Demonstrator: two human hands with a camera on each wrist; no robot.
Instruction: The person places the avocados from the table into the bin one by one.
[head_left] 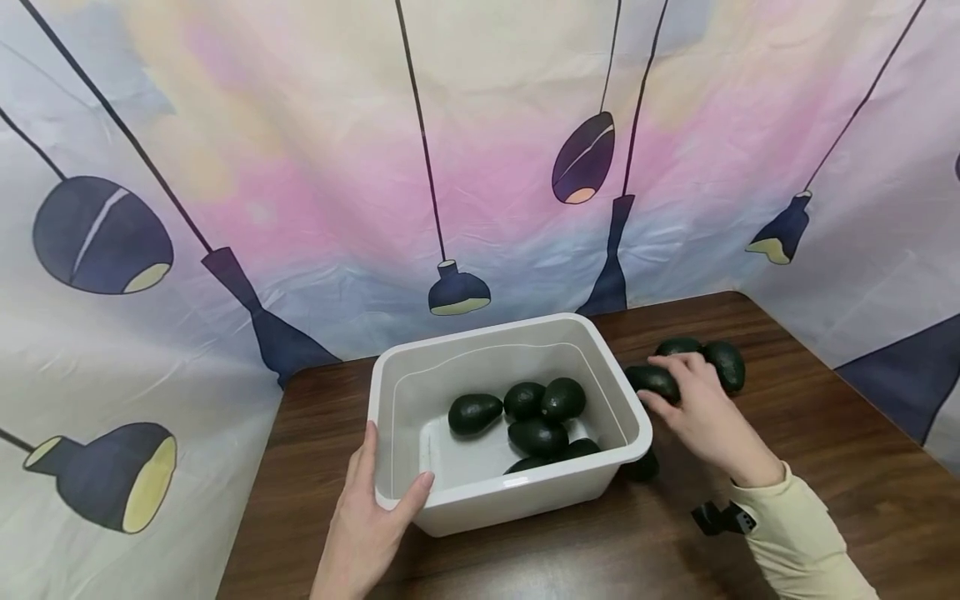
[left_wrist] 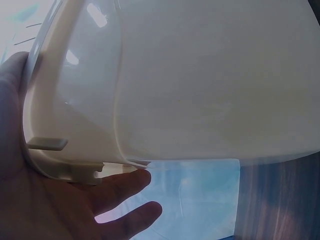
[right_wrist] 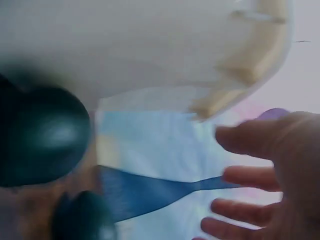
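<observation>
A white plastic bin [head_left: 510, 492] stands on the table with several dark green avocados [head_left: 540, 437] inside. My left hand [head_left: 367, 508] holds its near left corner, thumb over the front rim and fingers along the outside. In the left wrist view, two fingers [left_wrist: 132, 220] stretch out below the bin wall. Right of the bin, my right hand [head_left: 697, 408] is over a loose avocado [head_left: 652, 383]. The right wrist view shows its thumb and fingers [right_wrist: 245, 210] spread with nothing between them, and a blurred avocado [right_wrist: 50, 135] off the fingertips.
Two more avocados [head_left: 724, 367] lie just beyond my right hand. Another avocado [head_left: 641, 467] sits against the bin's right side, partly hidden by the rim. A small black device [head_left: 723, 518] hangs at my right cuff. A lamp-patterned cloth [head_left: 495, 167] hangs behind the brown wooden table [head_left: 300, 467].
</observation>
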